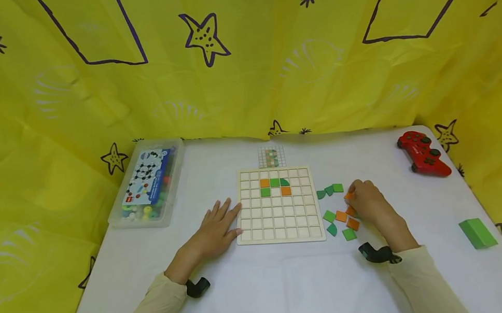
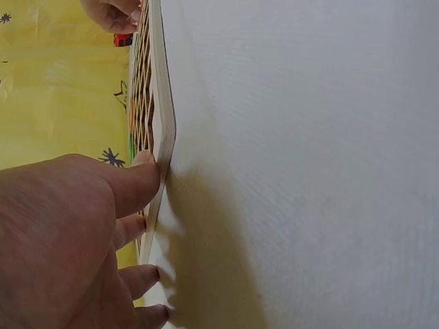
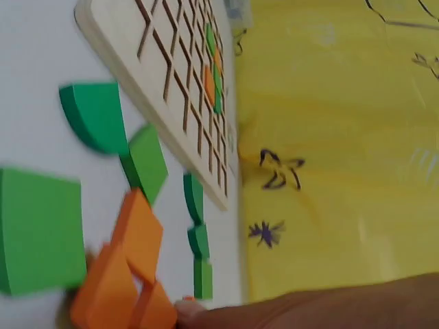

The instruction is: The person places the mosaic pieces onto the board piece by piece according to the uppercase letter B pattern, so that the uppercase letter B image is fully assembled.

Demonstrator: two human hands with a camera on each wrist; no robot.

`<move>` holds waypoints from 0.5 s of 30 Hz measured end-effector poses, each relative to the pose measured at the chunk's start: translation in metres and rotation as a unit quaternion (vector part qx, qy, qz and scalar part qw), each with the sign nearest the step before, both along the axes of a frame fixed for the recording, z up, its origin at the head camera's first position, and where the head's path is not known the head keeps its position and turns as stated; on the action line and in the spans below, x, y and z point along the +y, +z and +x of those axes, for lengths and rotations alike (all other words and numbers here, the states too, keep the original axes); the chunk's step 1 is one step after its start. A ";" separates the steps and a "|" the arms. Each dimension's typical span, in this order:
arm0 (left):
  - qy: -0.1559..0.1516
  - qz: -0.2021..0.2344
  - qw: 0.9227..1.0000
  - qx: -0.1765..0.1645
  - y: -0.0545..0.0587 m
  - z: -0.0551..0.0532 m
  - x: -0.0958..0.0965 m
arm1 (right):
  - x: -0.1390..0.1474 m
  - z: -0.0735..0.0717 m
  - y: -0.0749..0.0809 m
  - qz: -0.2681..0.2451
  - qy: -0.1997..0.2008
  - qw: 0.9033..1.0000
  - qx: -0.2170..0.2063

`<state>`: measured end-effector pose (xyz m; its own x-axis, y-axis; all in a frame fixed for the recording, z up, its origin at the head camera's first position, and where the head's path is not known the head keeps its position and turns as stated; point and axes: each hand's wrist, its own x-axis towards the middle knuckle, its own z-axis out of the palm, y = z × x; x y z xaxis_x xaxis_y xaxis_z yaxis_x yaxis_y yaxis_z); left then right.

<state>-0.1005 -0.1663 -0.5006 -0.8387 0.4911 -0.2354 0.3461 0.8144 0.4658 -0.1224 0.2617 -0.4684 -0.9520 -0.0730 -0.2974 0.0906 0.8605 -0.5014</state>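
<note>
A wooden grid board (image 1: 258, 218) lies on the white table, with orange and light green squares and a dark green quarter-circle set in its upper cells. My left hand (image 1: 215, 230) rests spread at the board's left edge; in the left wrist view its thumb (image 2: 137, 185) presses on the rim. Right of the board, my right hand (image 1: 368, 200) pinches an orange square tile (image 1: 348, 196), mostly covered by the fingers. Loose tiles lie around that hand: several orange squares (image 1: 341, 216), light green squares (image 1: 349, 234) and dark green quarter-circles (image 1: 332, 229).
A small pattern card (image 1: 280, 156) lies behind the board. At the far left stands a clear plastic box (image 1: 164, 214) of colourful pieces. A red game controller (image 1: 422, 154) lies at the back right, with a green block (image 1: 478, 233) nearer the right edge. A yellow curtain (image 1: 243, 89) surrounds the table.
</note>
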 end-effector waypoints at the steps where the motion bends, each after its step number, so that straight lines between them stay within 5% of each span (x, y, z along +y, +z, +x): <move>1: 0.000 -0.001 1.000 0.000 0.000 0.000 0.000 | 0.003 -0.001 -0.002 -0.009 0.005 1.000 0.007; 15: 0.006 0.000 1.000 -0.003 0.004 0.001 0.002 | 0.029 -0.019 -0.025 -0.046 0.021 0.995 0.082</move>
<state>-0.0990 -0.1647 -0.4967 -0.8431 0.4813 -0.2401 0.3341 0.8185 0.4674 -0.1416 0.2909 -0.4933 -0.9826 -0.1339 -0.1289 -0.0339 0.8112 -0.5838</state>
